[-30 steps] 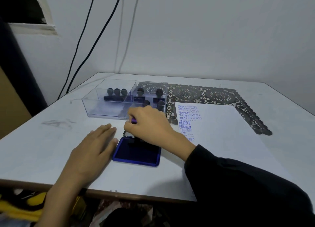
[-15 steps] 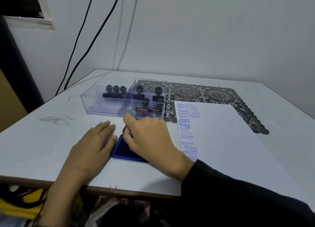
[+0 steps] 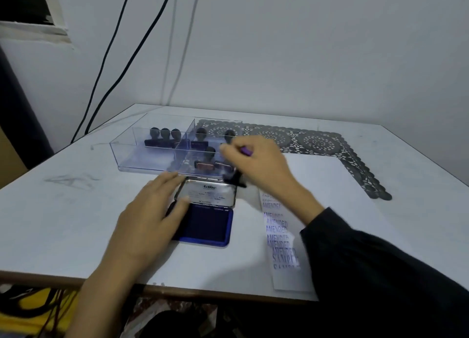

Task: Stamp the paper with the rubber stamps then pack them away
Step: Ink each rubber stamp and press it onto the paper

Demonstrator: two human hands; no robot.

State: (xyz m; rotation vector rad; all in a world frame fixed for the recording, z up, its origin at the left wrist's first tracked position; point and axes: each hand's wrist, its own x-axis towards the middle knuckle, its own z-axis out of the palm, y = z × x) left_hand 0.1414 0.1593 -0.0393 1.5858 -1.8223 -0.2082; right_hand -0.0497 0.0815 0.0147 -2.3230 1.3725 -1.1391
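Observation:
A blue ink pad (image 3: 208, 223) lies open on the white table (image 3: 63, 223), its metal lid (image 3: 208, 192) tipped back. My left hand (image 3: 149, 218) rests flat on the pad's left edge. My right hand (image 3: 256, 165) grips a rubber stamp (image 3: 234, 179) with a purple top, lifted above the lid's far right corner, between the pad and the paper. The white paper (image 3: 342, 198) lies to the right, with blue AMENDED and SAMPLE prints down its left edge. A clear plastic box (image 3: 142, 155) behind the pad holds several black-handled stamps (image 3: 165, 136).
A dark lace mat (image 3: 317, 142) runs along the back of the table and down the paper's right side. Black cables (image 3: 109, 66) hang on the wall at the left. The table's front edge is close to me.
My right hand lifted the stamp off the ink pad and moved it up and to the right. The pad and its lid came into full view. My left hand stayed on the pad.

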